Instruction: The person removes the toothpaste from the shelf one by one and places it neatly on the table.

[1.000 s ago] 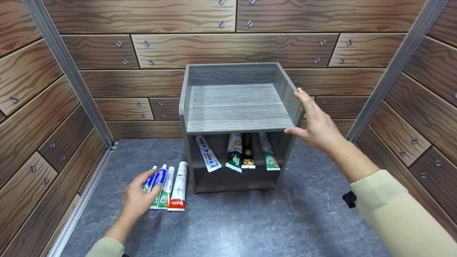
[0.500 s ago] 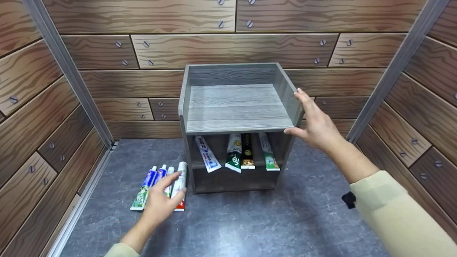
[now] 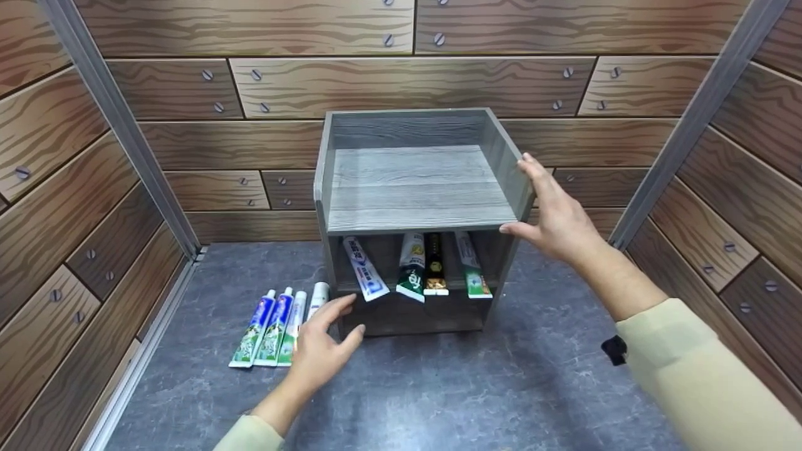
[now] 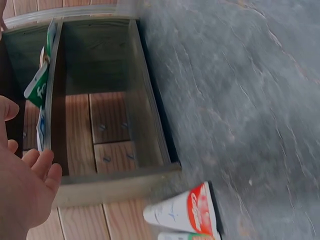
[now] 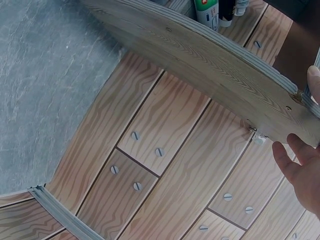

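Observation:
My left hand (image 3: 321,351), fingers apart and holding nothing, hovers by the lower left front of a grey wooden shelf unit (image 3: 420,188). It partly hides a white toothpaste tube (image 3: 319,295), whose red end (image 4: 201,210) shows in the left wrist view. Beside that tube lie two blue-green toothpaste tubes (image 3: 255,329) and a white-green one (image 3: 291,335). My right hand (image 3: 561,225) rests against the unit's right side panel (image 5: 200,60), its thumb at the front edge and its fingers stretched along the outside.
On the middle shelf lie a white-blue tube (image 3: 364,269), a green-white tube (image 3: 411,269), a black-gold tube (image 3: 435,266) and another white-green tube (image 3: 472,266). Their ends jut past the shelf edge. Wood-patterned walls (image 3: 407,88) enclose the grey marbled surface (image 3: 401,401).
My left hand has moved right from the blue-green tubes, across the row, towards the shelf unit, uncovering those tubes. The right hand stays at the side panel.

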The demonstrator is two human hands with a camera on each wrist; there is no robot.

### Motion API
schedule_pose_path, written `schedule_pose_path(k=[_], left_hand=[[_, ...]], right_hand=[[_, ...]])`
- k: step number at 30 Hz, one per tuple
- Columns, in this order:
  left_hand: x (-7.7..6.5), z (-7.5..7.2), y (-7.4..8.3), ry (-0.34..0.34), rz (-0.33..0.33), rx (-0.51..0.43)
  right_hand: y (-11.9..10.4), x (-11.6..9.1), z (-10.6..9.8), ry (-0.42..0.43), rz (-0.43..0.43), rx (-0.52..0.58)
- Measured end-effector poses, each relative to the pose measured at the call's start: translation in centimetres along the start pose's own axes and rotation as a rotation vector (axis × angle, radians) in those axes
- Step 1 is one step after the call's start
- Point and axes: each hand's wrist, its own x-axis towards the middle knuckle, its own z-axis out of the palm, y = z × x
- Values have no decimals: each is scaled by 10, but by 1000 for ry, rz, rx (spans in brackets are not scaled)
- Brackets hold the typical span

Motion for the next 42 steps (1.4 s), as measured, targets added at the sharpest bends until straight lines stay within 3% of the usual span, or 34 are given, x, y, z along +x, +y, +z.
schedule_pose_path(k=[10,18,22,34,42], left_hand=[[23,17,7,21,2,-52],[40,30,11,39,-39,16],[45,35,11,37,-29,64],[49,39,4,-106,-75,185],[48,40,1,-126,-65,210]], right_hand=[[1,0,-2,5,-3,-6],[1,0,-3,-5,11,-12],[1,-1,-3,-10,19,-11],[-1,1,0,-3,5,-15],[-1,1,0,-1,6,-13]])
